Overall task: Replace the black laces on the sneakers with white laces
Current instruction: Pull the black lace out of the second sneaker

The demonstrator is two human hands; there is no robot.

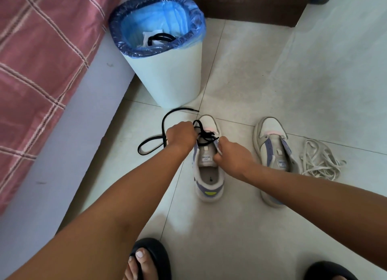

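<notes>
A white and purple sneaker (209,175) stands on the floor tiles in the middle, toe pointing away. A black lace (152,143) is still threaded through its lower eyelets, and its loose end loops out over the floor to the left. My left hand (181,136) grips the black lace at the shoe's left side. My right hand (231,156) pinches the right eyelet flap beside the tongue. A second sneaker (272,149) lies to the right with no lace in it. A heap of white laces (318,160) lies on the floor beside that shoe.
A pale bin (167,74) with a blue liner stands just beyond the shoes and holds another black lace (161,38). A bed with a pink checked cover (41,59) runs along the left. A dark wooden cabinet (251,5) is at the back. My sandalled feet (146,261) are at the bottom edge.
</notes>
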